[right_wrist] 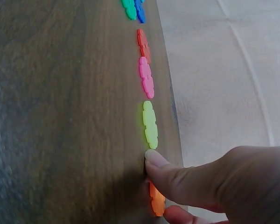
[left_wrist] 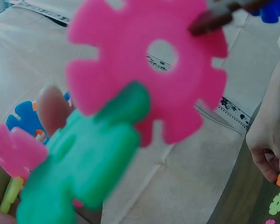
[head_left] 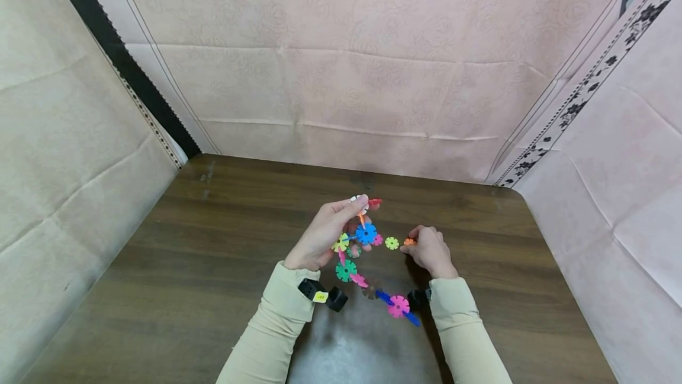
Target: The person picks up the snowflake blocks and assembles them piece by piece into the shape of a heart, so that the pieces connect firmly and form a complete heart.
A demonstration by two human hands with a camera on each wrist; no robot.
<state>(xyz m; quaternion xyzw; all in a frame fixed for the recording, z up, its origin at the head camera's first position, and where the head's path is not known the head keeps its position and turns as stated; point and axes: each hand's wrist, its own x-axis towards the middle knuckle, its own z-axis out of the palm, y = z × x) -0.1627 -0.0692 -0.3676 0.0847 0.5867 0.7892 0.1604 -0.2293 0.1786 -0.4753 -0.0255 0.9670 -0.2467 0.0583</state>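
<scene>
My left hand (head_left: 326, 230) grips a chain of flower-shaped interlocking plastic discs, raised off the table. The chain includes a blue disc (head_left: 366, 234), a yellow disc (head_left: 341, 243), a green disc (head_left: 346, 270) and a pink disc (head_left: 398, 306) near its lower end. Close up in the left wrist view, a green disc (left_wrist: 86, 156) is slotted into a pink disc (left_wrist: 123, 70). At the right, my right hand (head_left: 430, 249) pinches an orange disc (right_wrist: 156, 200) at the tabletop between thumb and finger; the hand partly covers it.
Loose discs lie in a row on the wooden table (head_left: 240, 242): yellow-green (right_wrist: 150, 125), pink (right_wrist: 146, 77), red (right_wrist: 143, 45), and green (right_wrist: 129, 8) beside blue (right_wrist: 139, 10). Pale patterned cloth (head_left: 346, 88) rises behind the table's far edge and along both sides.
</scene>
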